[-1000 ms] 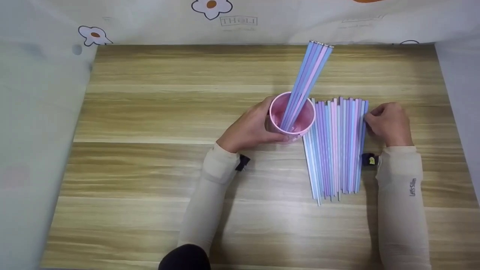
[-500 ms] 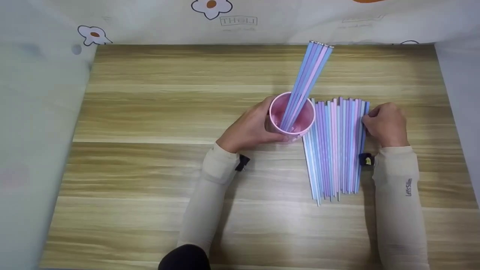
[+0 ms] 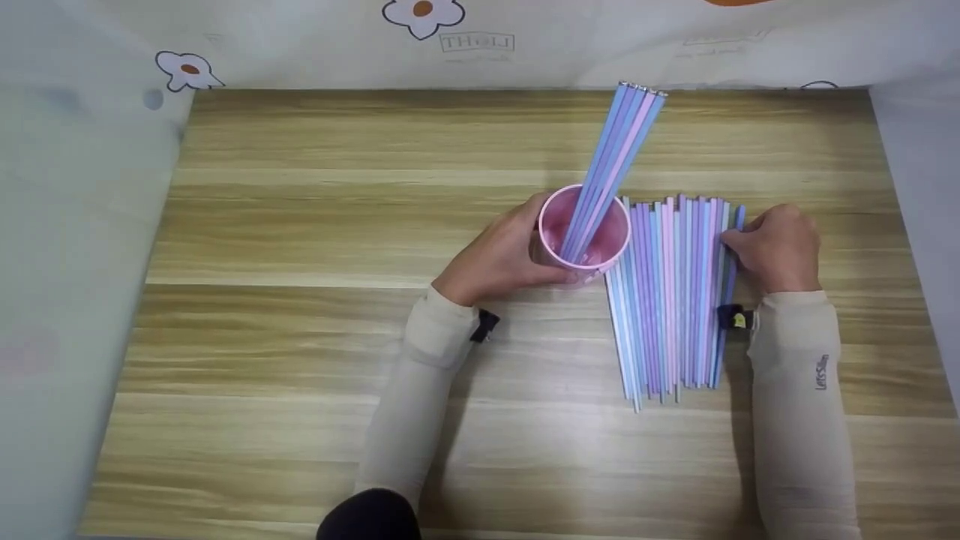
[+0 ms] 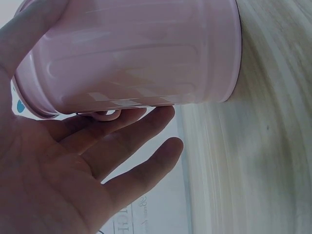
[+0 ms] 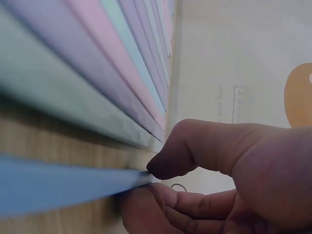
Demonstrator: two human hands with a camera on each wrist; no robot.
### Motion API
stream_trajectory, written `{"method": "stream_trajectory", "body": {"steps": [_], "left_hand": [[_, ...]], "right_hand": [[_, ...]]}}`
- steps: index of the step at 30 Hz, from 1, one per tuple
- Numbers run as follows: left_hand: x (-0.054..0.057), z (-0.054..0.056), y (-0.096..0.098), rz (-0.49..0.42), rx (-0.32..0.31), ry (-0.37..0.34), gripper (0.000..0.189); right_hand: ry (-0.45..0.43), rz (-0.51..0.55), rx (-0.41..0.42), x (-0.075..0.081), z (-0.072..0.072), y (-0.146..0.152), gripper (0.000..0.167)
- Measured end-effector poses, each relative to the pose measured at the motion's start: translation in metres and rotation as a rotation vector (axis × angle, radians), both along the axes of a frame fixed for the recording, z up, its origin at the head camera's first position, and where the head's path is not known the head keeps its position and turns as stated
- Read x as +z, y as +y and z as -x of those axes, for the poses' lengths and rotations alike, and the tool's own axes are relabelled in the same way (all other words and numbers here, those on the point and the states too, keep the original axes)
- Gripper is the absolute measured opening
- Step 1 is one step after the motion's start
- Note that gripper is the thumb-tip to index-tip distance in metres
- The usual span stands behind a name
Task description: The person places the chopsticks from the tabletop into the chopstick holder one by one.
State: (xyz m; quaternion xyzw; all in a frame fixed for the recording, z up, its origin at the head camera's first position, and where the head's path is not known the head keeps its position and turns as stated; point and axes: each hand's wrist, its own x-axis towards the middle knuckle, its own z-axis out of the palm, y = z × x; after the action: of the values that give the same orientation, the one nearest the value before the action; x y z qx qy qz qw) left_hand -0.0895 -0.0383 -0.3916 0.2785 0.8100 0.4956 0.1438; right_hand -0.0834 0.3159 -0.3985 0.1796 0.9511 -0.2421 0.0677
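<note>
My left hand (image 3: pixel 499 251) holds a pink cup (image 3: pixel 548 225) by its side, thumb on the near side and fingers round the back; the left wrist view shows the cup's ribbed wall (image 4: pixel 146 58) and its base on the table. Several blue, purple and pink pencils (image 3: pixel 611 172) lean in it, tilted to the upper right. Right of the cup lies a row of pastel pencils (image 3: pixel 667 300). At the row's right end, my right hand (image 3: pixel 776 244) pinches a blue pencil (image 5: pixel 73 183) near its silver-coloured end between thumb and fingers. A gap separates it from the green pencil (image 5: pixel 63 102).
The wooden table (image 3: pixel 337 225) spreads out to the left and in front. A pale curtain (image 3: pixel 570 45) with flower prints hangs along the far edge. Small black wrist cameras sit on both sleeves, the right one (image 3: pixel 735 317) over the row's right edge.
My right hand has closed in on the blue pencil at the row's end and tilted its far end to the right, away from its neighbour. The left hand and cup have stayed still.
</note>
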Motion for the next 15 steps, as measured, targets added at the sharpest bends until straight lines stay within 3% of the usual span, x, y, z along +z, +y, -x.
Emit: {"method": "stream_trajectory", "body": {"steps": [10, 15], "left_hand": [[0.000, 0.000, 0.000, -0.004, 0.004, 0.002, 0.094], [0.000, -0.001, 0.000, -0.008, 0.007, -0.006, 0.094]], "right_hand": [[0.000, -0.043, 0.003, 0.011, -0.002, 0.005, 0.039], [0.024, -0.006, -0.035, 0.021, -0.003, 0.005, 0.044]]}}
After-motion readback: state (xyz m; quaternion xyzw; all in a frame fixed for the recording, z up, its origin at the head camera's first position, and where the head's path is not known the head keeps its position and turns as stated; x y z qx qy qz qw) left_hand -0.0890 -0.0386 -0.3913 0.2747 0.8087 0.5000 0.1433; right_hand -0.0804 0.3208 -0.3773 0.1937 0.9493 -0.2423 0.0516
